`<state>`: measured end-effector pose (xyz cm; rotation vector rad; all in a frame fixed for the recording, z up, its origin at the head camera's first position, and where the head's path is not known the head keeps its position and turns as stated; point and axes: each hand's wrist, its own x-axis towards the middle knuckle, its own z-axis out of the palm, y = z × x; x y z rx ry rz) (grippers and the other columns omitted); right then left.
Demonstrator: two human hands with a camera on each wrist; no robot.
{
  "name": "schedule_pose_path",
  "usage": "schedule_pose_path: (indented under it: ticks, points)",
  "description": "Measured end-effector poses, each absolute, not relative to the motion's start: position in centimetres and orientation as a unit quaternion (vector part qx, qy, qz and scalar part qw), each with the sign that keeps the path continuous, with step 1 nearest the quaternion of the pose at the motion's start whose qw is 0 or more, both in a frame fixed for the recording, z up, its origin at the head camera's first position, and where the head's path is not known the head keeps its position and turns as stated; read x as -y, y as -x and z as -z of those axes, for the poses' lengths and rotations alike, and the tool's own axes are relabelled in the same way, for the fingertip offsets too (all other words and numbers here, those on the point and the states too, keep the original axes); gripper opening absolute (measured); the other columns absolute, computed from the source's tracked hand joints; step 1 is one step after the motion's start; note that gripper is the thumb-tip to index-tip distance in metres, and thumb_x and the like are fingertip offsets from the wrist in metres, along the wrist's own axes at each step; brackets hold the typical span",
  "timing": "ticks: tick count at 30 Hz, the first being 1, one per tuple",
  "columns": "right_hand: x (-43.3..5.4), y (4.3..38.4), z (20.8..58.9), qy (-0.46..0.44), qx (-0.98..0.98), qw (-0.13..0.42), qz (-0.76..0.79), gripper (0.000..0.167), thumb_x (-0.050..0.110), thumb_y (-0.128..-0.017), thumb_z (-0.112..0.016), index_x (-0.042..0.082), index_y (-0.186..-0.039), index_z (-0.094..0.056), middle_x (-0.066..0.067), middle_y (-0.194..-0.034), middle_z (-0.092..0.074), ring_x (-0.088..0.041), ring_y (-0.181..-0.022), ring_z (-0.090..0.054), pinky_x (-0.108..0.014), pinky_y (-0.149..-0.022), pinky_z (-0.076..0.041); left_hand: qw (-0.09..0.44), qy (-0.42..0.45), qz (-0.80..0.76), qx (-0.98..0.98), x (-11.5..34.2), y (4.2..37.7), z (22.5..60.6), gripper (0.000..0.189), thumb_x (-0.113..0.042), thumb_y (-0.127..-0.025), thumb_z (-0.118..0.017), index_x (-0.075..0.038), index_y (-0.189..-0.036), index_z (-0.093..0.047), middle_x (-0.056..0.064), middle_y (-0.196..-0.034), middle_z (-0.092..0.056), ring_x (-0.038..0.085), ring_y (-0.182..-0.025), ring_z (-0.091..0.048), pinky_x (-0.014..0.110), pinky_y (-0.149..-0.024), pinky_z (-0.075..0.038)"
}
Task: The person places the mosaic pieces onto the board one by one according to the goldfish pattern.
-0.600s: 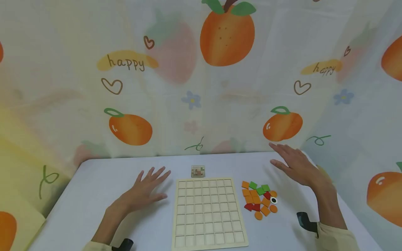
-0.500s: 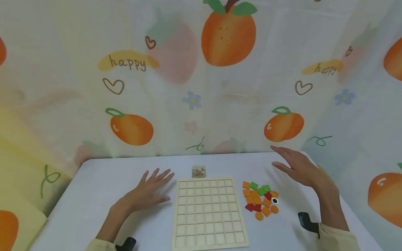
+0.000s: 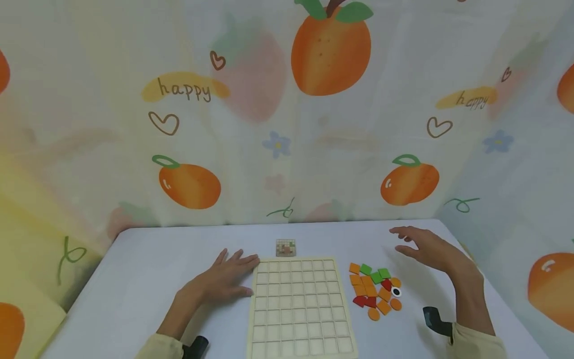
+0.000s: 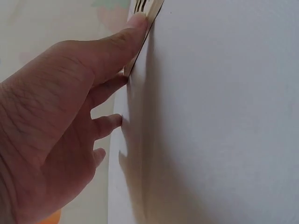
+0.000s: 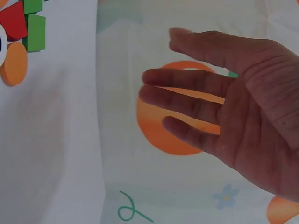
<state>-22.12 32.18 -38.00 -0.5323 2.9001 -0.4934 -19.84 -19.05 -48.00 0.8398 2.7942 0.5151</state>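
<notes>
Evidently the left hand (image 3: 221, 283) has its grip spread, fingers parted, thumb and index fingertip touching the left edge of the gridded board (image 3: 298, 302); its palm faces down, the forearm slanting in from the near left. The right hand (image 3: 428, 248) hangs above the counter (image 3: 112, 299), grip loose, thumb apart from slightly bent fingers, beyond the coloured tiles (image 3: 369, 287). The board lies on the counter between both hands, tiles just right of it.
</notes>
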Motion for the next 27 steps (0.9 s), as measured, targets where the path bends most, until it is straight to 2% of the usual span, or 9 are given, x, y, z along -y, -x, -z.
schedule_pose_path:
  ticks: [5,10,17,23,27]
  points:
    - [-32.4,22.0,39.2,0.169,-0.963,0.130,0.166,0.030,0.010,-0.096,-0.073,0.002,-0.124,-0.066,-0.007,-0.102,-0.070,-0.020,-0.093,-0.061,-0.038,-0.081,-0.063,0.100,-0.281,-0.171,-0.939,18.5,20.0,48.0,0.081,-0.053,-0.094,-0.071,-0.011,-0.158,-0.046,0.008,-0.166,-0.045,0.049,-0.157,-0.031,0.076,-0.125,-0.012]
    - [-32.1,22.0,40.8,0.125,-0.958,0.203,0.161,0.016,0.008,-0.094,-0.074,0.008,-0.109,-0.067,-0.002,-0.092,-0.064,-0.018,-0.087,-0.055,-0.034,-0.078,-0.059,0.111,-0.271,-0.184,-0.938,18.2,19.7,47.8,0.082,-0.051,-0.093,-0.073,-0.010,-0.159,-0.045,0.008,-0.168,-0.043,0.049,-0.158,-0.027,0.079,-0.122,-0.015]
    - [-31.9,21.6,41.5,0.089,-0.958,0.233,0.142,0.016,0.013,-0.091,-0.079,0.011,-0.099,-0.064,-0.003,-0.089,-0.061,-0.018,-0.087,-0.054,-0.036,-0.077,-0.057,0.127,-0.269,-0.194,-0.935,18.0,19.8,47.5,0.085,-0.051,-0.092,-0.074,-0.008,-0.159,-0.043,0.009,-0.169,-0.040,0.050,-0.159,-0.024,0.080,-0.121,-0.014]
    - [-31.0,22.0,42.1,0.085,-0.956,0.244,0.140,0.020,0.014,-0.089,-0.082,0.011,-0.097,-0.064,-0.002,-0.086,-0.061,-0.018,-0.085,-0.054,-0.034,-0.076,-0.055,0.153,-0.255,-0.211,-0.931,18.3,20.2,47.8,0.095,-0.057,-0.088,-0.076,-0.008,-0.161,-0.040,0.011,-0.172,-0.034,0.053,-0.160,-0.017,0.079,-0.123,-0.008]
    - [-31.0,22.3,42.4,0.081,-0.956,0.244,0.143,0.021,0.016,-0.089,-0.082,0.011,-0.096,-0.063,-0.003,-0.085,-0.060,-0.018,-0.085,-0.054,-0.033,-0.075,-0.053,0.150,-0.255,-0.218,-0.930,18.5,20.2,47.8,0.100,-0.060,-0.085,-0.077,-0.007,-0.160,-0.040,0.011,-0.172,-0.033,0.055,-0.159,-0.017,0.080,-0.122,-0.007]
